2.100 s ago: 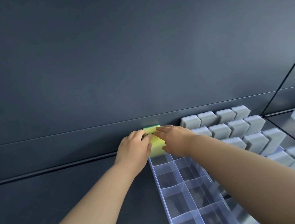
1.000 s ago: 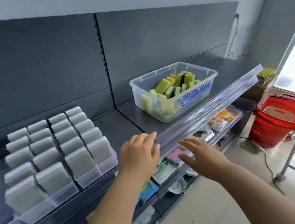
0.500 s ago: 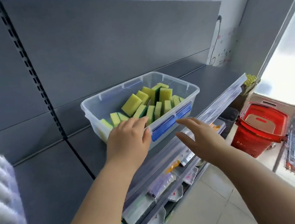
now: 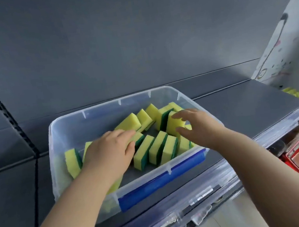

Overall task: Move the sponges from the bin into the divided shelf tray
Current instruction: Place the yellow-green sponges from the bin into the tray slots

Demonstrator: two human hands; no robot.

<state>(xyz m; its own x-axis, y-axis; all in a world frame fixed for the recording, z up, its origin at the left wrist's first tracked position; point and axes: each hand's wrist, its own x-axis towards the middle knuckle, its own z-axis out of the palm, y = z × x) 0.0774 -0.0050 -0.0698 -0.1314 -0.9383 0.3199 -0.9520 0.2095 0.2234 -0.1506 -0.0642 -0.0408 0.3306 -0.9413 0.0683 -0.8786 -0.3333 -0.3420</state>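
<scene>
Head view: picking step; left hand [image 4: 110, 153] and right hand [image 4: 198, 128], both open, over sponges [image 4: 143, 153] in clear bin [image 4: 66, 131]; next, pinch one

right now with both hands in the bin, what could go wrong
The sponges lean on each other in a row, so lifting one with the left hand may topple or drag its neighbours. The right hand is open over an upright sponge; a loose pinch could drop it. The bin sits near the shelf edge; a forearm pressing its front wall might shift it.
</scene>
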